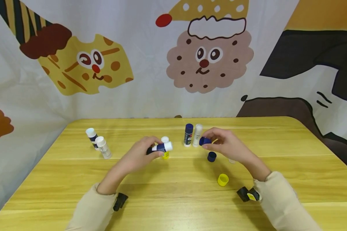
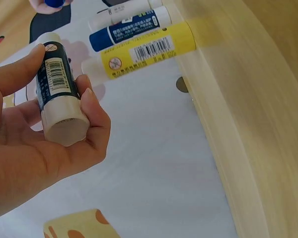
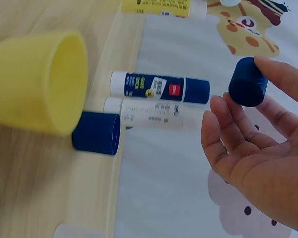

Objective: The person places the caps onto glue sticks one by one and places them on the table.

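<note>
In the head view my left hand (image 1: pixel 140 154) grips a dark blue and white glue stick (image 1: pixel 161 147), tilted nearly flat above the table. The left wrist view shows its barcode label and white base (image 2: pixel 65 121) between thumb and fingers. My right hand (image 1: pixel 226 145) pinches a dark blue glue stick cap (image 3: pixel 248 82) by thumb and fingertips, apart from the glue stick. A yellow glue stick (image 2: pixel 148 49) with a white top stands behind the held one. Close to the right hand stand a blue-capped glue stick (image 1: pixel 188 136) and a white glue stick (image 1: pixel 197 136).
Two more glue sticks stand at the left, one blue and white (image 1: pixel 92 138), one white (image 1: pixel 104 149). Loose on the wooden table (image 1: pixel 173 199) are a blue cap (image 1: pixel 211 157), a yellow cap (image 1: pixel 223 180) and a white piece (image 1: pixel 232 161) partly hidden by the right hand.
</note>
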The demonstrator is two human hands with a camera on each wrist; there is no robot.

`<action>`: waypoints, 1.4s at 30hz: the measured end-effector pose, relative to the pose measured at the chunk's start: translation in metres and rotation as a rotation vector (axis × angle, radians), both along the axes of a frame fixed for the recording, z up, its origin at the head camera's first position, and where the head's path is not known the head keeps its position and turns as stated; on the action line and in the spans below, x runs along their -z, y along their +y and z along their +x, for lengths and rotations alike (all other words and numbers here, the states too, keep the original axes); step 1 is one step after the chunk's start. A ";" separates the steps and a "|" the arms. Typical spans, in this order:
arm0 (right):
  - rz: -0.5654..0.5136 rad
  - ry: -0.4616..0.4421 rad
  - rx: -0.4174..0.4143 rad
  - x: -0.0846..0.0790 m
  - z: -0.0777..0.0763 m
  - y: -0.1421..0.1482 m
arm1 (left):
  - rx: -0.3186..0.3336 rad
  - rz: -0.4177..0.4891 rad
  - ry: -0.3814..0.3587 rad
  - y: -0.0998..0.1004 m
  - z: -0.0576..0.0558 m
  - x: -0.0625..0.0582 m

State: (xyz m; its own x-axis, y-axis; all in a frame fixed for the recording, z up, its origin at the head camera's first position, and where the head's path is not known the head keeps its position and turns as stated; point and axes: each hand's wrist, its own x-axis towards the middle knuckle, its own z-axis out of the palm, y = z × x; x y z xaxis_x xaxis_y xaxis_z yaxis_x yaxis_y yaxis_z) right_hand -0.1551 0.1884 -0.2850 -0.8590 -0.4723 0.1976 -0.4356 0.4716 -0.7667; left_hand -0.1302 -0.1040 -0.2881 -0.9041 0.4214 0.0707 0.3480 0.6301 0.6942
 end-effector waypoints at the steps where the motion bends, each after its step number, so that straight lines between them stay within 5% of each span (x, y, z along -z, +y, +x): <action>1: -0.004 0.001 -0.008 0.000 0.001 -0.001 | 0.002 -0.005 -0.001 0.002 0.000 0.000; 42: 0.028 -0.016 -0.162 0.006 0.014 -0.028 | 0.097 0.018 0.024 0.028 0.010 -0.007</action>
State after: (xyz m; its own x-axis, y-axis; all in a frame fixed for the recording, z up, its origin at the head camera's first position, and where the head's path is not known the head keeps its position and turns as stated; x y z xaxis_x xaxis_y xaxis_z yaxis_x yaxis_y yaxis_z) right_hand -0.1407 0.1603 -0.2915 -0.7741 -0.6099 0.1695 -0.4958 0.4177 -0.7614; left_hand -0.1198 -0.0761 -0.2811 -0.8570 0.5054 0.1005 0.4235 0.5798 0.6961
